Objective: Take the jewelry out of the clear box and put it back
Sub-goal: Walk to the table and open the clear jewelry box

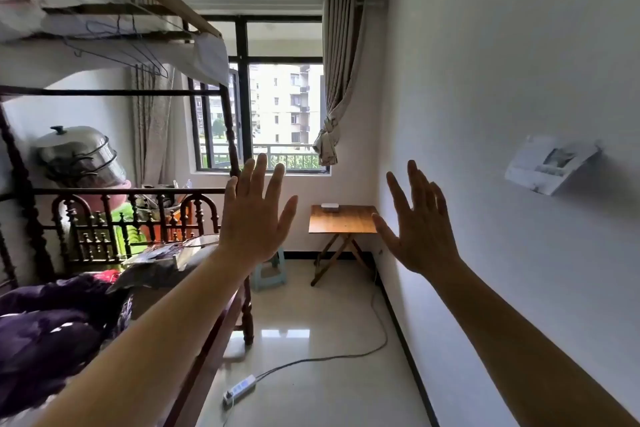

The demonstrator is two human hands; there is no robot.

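Observation:
Both my arms are stretched out in front of me at chest height. My left hand (254, 215) is raised with its back toward me, fingers spread, holding nothing. My right hand (420, 224) is up beside it, fingers apart and likewise holding nothing. Far ahead, between the two hands, a small wooden folding table (341, 220) stands under the window against the right wall. A small pale box (329, 205) lies on its far edge; it is too distant to tell what is inside. No jewelry is visible.
A dark wooden bunk bed (138, 219) piled with purple bedding and clutter fills the left side. A light blue stool (270, 271) stands beside the table. A power strip (239, 390) and its cable lie on the tiled floor. The white wall runs along the right.

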